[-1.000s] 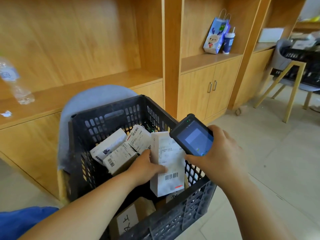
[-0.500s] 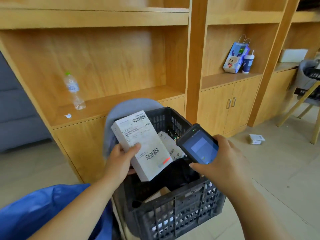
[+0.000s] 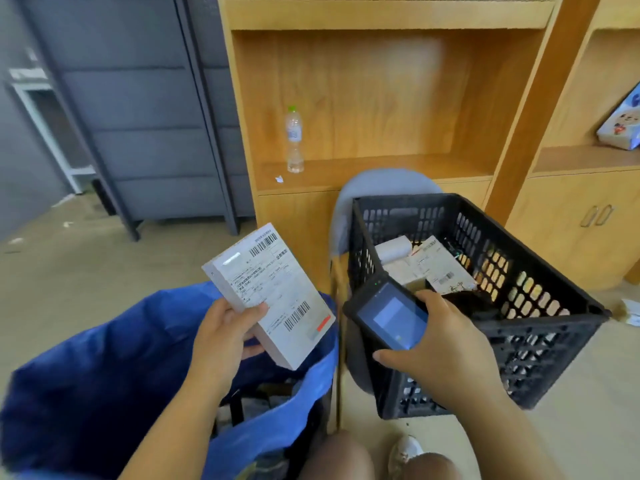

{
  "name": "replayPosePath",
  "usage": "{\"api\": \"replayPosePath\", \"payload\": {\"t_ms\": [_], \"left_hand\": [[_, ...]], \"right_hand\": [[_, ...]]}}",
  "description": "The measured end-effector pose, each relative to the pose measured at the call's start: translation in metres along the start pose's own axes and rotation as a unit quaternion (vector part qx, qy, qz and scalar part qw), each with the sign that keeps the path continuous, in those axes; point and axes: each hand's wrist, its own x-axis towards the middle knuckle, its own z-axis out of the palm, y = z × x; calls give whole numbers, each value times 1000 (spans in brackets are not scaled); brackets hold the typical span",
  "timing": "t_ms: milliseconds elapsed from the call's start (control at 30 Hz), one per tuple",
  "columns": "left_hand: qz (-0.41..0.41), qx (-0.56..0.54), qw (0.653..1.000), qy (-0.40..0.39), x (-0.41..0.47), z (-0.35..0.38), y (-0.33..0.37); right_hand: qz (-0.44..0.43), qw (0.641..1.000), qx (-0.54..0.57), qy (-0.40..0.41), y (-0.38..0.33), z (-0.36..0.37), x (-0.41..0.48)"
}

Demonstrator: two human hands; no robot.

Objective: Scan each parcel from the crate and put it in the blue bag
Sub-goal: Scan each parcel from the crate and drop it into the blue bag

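My left hand grips a flat white parcel with barcode labels, held above the open mouth of the blue bag at the lower left. My right hand holds a dark handheld scanner, its lit screen facing up, in front of the black plastic crate. Several white labelled parcels lie inside the crate. The crate rests on a grey chair. Dark items show inside the bag.
A wooden shelf unit stands behind, with a water bottle on its ledge and a patterned gift bag at the right. Grey metal cabinets are at the back left. My knees and a shoe show below.
My left hand has lifted the white parcel out of the crate and carried it left, over the blue bag. The view has swung left. The scanner stays in my right hand.
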Motion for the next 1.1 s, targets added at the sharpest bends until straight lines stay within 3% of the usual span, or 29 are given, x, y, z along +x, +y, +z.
{"api": "replayPosePath", "payload": {"t_ms": [267, 500, 967, 1100], "left_hand": [[30, 16, 985, 167, -26, -96, -32], [37, 33, 972, 228, -36, -131, -50], [10, 66, 970, 233, -27, -139, -68], [-23, 135, 966, 217, -12, -154, -77]], "right_hand": [[-124, 979, -49, -157, -61, 45, -33], [-172, 957, -116, -202, -82, 63, -40], [-165, 956, -118, -213, -81, 82, -29], [-149, 959, -110, -213, -81, 94, -20]]}}
